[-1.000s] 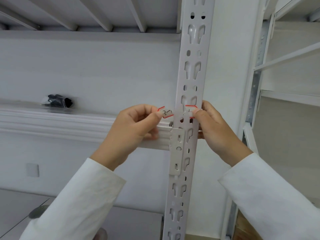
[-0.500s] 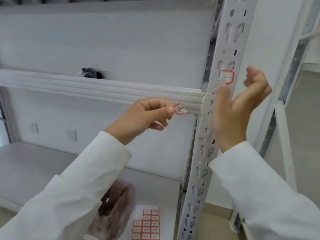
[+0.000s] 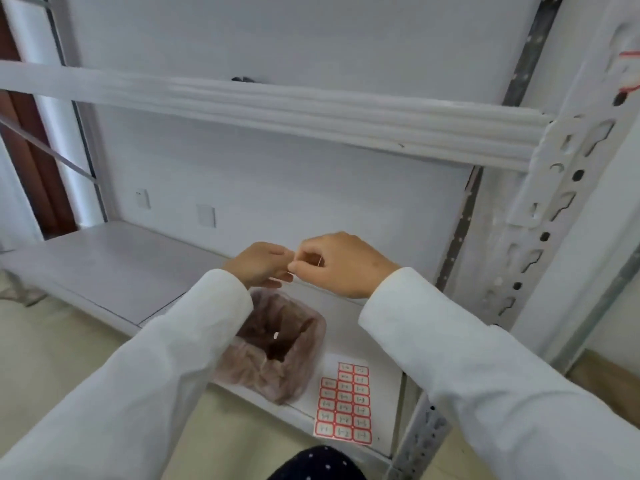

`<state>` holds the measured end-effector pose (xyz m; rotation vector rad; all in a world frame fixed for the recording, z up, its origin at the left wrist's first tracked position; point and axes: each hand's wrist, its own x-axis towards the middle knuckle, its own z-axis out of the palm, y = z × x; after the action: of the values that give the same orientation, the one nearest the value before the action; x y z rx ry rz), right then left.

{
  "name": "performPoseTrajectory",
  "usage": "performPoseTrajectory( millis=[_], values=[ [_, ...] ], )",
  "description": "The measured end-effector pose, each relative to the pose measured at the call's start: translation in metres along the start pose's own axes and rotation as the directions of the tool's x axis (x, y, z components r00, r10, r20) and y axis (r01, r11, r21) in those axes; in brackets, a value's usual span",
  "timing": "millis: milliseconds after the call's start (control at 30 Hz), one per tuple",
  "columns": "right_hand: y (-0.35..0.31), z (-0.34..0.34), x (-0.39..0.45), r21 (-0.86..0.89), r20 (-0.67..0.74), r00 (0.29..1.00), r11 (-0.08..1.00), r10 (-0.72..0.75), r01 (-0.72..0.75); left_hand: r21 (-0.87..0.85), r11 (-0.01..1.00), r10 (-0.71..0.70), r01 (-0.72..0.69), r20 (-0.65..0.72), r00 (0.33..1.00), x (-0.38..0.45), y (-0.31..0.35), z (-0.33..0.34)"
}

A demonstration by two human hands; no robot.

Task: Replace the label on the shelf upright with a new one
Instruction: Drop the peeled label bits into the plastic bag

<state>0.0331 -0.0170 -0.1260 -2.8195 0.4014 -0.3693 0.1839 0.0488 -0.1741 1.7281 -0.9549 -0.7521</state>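
Both hands (image 3: 301, 265) far below upright's label (image 3: 628, 72)

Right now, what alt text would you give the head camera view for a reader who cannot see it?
Two white-sleeved hands, left hand and right hand, meet with fingers pinched together above a lined bin on a white shelf. A sheet of red-bordered labels lies beside the bin; a red-edged label sits on the shelf upright at upper right.

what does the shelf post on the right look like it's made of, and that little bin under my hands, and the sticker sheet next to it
Shelf upright: probably painted steel, white and matte, judging by its punched keyhole slots.
Bin: lined with thin, crinkled, translucent plastic film; what the bin itself is made of stays hidden.
Label sheet: paper-like, white backing with red-bordered stickers, lying flat.
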Motion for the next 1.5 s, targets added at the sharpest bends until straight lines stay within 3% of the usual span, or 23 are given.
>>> performPoseTrajectory(
  millis=[167, 367, 500, 867, 1267, 1367, 1500],
  values=[
    [0.032, 0.060, 0.020, 0.238, 0.040, 0.981, 0.952, 0.188, -0.192, -0.074, 0.990, -0.120, 0.119, -0.014, 0.993, 0.021, -0.057, -0.008],
    [0.071, 0.105, 0.036, 0.299, 0.171, 0.936, 0.889, 0.307, -0.347, -0.092, 0.958, -0.273, 0.270, -0.020, 0.962, 0.055, -0.112, -0.015],
    [0.090, 0.121, 0.045, 0.274, 0.235, 0.916, 0.882, 0.325, -0.383, -0.030, 0.947, -0.321, 0.319, -0.122, 0.939, 0.073, -0.133, -0.018],
    [0.111, 0.136, 0.051, 0.285, 0.261, 0.900, 0.863, 0.348, -0.417, 0.053, 0.950, -0.289, 0.306, -0.210, 0.934, 0.094, -0.158, -0.006],
    [0.097, 0.106, 0.038, 0.326, 0.234, 0.917, 0.863, 0.323, -0.387, 0.201, 0.918, -0.299, 0.342, -0.215, 0.930, 0.087, -0.134, -0.001],
    [0.092, 0.095, 0.032, 0.314, 0.215, 0.928, 0.878, 0.305, -0.361, 0.205, 0.933, -0.244, 0.297, -0.247, 0.938, 0.083, -0.128, 0.001],
    [0.084, 0.073, 0.028, 0.286, 0.187, 0.941, 0.900, 0.283, -0.328, 0.275, 0.941, -0.164, 0.197, -0.141, 0.976, 0.077, -0.094, 0.009]
  ],
)
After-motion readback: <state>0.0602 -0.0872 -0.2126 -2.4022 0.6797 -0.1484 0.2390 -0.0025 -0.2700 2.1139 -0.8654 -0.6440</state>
